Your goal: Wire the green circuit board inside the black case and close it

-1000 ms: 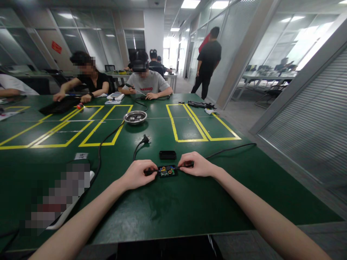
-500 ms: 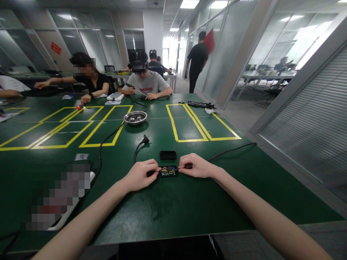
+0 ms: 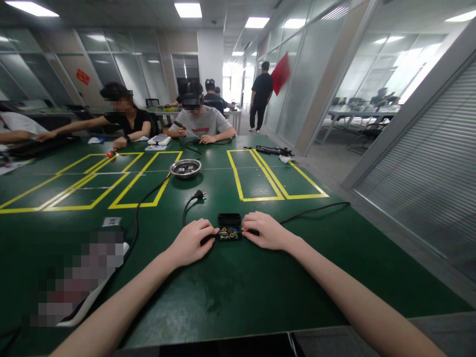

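A black plastic case half with an exposed circuit board (image 3: 229, 234) lies between my hands, with copper coils and coloured wires showing. At its left end my left hand (image 3: 194, 241) is closed, pinching the black power cable where it enters the case. My right hand (image 3: 268, 231) is closed on the dark cable at the opposite end. Fingers hide much of both grips. The matching black case cover (image 3: 229, 218) lies just beyond the board, its hollow side up. A black power plug (image 3: 200, 194) rests on the table, its cord curving down behind my left hand.
Further off on the green table (image 3: 230, 297) stands a metal bowl (image 3: 185, 168) with metal parts. A blurred-out item with a white edge (image 3: 87, 297) lies at left. A black tool-like object (image 3: 274, 150) lies at far right. Co-workers sit across; another person (image 3: 262, 94) is in the aisle.
Both hands have shifted the circuit board slightly away from me, narrowing its gap to the cover. My view has tilted up a little. The person in the aisle has moved further off.
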The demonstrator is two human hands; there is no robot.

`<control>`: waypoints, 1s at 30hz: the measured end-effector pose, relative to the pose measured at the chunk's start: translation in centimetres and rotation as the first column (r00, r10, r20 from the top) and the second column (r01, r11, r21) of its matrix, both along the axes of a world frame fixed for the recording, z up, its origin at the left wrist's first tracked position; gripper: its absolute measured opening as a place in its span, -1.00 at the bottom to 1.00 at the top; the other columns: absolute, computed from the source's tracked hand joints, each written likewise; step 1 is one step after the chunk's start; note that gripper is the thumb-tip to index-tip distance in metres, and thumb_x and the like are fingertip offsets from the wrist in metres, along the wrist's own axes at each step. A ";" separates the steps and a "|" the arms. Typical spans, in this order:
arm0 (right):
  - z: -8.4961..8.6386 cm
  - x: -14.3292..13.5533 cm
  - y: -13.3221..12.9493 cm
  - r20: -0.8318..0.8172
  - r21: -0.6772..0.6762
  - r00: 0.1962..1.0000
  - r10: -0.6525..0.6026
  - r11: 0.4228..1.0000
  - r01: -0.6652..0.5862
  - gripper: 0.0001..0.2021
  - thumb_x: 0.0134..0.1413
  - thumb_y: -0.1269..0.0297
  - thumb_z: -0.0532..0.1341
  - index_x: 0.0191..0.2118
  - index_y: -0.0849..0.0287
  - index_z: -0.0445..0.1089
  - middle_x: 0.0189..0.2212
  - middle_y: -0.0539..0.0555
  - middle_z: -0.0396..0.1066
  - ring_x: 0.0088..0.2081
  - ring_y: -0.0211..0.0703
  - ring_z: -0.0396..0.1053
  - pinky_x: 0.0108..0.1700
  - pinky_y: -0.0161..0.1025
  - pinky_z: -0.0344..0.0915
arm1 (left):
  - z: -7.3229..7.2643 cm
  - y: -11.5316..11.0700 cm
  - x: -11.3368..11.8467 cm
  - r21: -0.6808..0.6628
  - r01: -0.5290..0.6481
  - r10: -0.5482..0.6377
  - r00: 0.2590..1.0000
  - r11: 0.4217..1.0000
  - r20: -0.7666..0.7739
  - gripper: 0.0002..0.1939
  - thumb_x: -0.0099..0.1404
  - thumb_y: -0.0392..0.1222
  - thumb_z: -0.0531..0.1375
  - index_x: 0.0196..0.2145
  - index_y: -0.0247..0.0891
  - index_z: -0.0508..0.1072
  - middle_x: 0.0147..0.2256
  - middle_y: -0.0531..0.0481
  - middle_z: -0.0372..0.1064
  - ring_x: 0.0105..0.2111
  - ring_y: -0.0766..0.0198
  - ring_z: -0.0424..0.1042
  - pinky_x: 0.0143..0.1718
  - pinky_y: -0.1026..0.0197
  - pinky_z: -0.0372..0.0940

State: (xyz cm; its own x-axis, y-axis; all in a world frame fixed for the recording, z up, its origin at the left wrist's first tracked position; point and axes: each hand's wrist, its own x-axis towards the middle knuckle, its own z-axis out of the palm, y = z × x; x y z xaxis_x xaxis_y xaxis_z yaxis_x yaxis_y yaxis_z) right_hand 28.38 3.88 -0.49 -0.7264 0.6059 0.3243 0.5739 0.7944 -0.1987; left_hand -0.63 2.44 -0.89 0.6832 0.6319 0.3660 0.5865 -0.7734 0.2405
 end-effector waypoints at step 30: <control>-2.3 -1.7 0.7 -0.511 -0.378 0.830 -0.225 0.925 0.018 -0.87 0.18 0.42 0.24 -0.17 0.13 0.49 -0.04 0.13 0.46 -0.14 -0.12 0.51 -0.01 -0.09 0.49 | -1.3 0.8 -0.6 -0.074 -0.054 0.062 0.991 0.996 0.117 -0.58 0.25 -0.12 0.42 0.06 -0.12 0.59 0.11 -0.18 0.51 0.10 -0.05 0.49 0.19 -0.15 0.38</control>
State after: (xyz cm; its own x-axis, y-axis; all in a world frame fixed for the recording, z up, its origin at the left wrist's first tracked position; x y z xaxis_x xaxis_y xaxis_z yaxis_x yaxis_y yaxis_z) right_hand 26.66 4.55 -2.79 -0.4110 0.8230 0.3922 0.3794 0.5456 -0.7473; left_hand -1.21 3.22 -2.24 0.5987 0.6964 0.3958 0.5936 -0.7175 0.3645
